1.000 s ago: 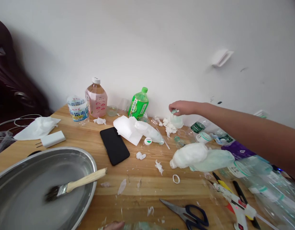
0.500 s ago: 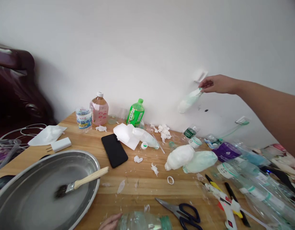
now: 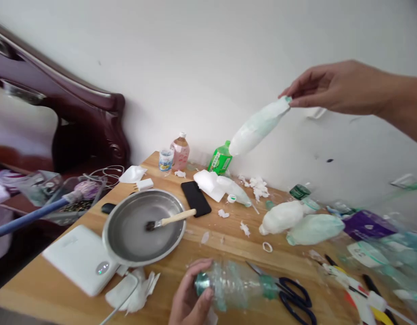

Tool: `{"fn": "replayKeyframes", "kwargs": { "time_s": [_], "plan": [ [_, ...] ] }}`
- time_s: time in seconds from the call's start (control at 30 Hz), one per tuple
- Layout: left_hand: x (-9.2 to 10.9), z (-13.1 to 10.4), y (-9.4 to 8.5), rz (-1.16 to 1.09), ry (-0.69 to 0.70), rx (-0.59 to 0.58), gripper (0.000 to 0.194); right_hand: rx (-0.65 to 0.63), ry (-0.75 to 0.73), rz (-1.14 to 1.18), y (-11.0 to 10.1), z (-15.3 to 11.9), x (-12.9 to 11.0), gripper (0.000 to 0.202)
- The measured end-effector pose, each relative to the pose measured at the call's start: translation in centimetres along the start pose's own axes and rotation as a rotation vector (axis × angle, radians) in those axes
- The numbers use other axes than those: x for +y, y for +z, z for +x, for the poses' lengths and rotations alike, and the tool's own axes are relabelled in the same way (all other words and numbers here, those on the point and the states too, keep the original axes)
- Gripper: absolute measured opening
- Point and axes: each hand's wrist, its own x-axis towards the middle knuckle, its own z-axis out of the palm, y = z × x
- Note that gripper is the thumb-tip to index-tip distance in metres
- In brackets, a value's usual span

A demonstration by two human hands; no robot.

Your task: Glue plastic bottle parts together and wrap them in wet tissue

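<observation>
My right hand (image 3: 317, 88) is raised in front of the wall, its fingers pinching the narrow greenish end of a paper-covered bottle (image 3: 257, 128), which slants down to the left. Low in the view, my left hand (image 3: 191, 293) curls round one end of a clear plastic bottle (image 3: 237, 284) that lies sideways above the table. Scissors (image 3: 294, 293) with dark blue handles lie just right of that bottle, partly behind it. Two more paper-covered bottles, one white (image 3: 281, 217) and one pale green (image 3: 317, 229), rest on the table below my right hand.
A metal basin (image 3: 144, 259) holds greyish liquid and a wooden-handled brush (image 3: 176, 217). Beside it are a black phone (image 3: 196, 198) and a white device (image 3: 83, 262). Drink bottles stand by the wall. A glue gun (image 3: 354, 293), a purple packet (image 3: 369, 224) and clear bottles crowd the right.
The view has swung left, bringing more of the bed and the white device in. My right hand has brought the paper-covered bottle nearer. More of my left hand and the clear bottle shows.
</observation>
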Motion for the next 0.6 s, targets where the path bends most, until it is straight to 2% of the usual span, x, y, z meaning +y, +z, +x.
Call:
{"fn": "replayKeyframes", "kwargs": {
  "time_s": [0.1, 0.2, 0.3, 0.4, 0.6],
  "plan": [
    [0.1, -0.3, -0.3, 0.023, 0.007, -0.044, 0.043, 0.034, -0.258, 0.200, 4.2, 1.2, -4.6, 0.025],
    [0.1, -0.5, -0.5, 0.047, 0.012, -0.077, 0.041, -0.039, -0.441, 0.415, 8.9, 2.7, -9.2, 0.022],
    [-0.3, -0.6, -0.7, 0.028, 0.023, -0.103, 0.040, -0.130, -0.480, 0.467, 13.7, 4.3, -13.3, 0.020],
    [-0.9, -0.5, -0.7, 0.000, 0.038, -0.113, 0.044, -0.262, -0.480, 0.466, 18.5, 5.9, -16.3, 0.021],
    [-2.3, -0.1, -0.7, -0.070, 0.088, -0.113, 0.046, -0.461, -0.463, 0.421, 26.6, 8.7, -19.2, 0.025]
  ]
}}
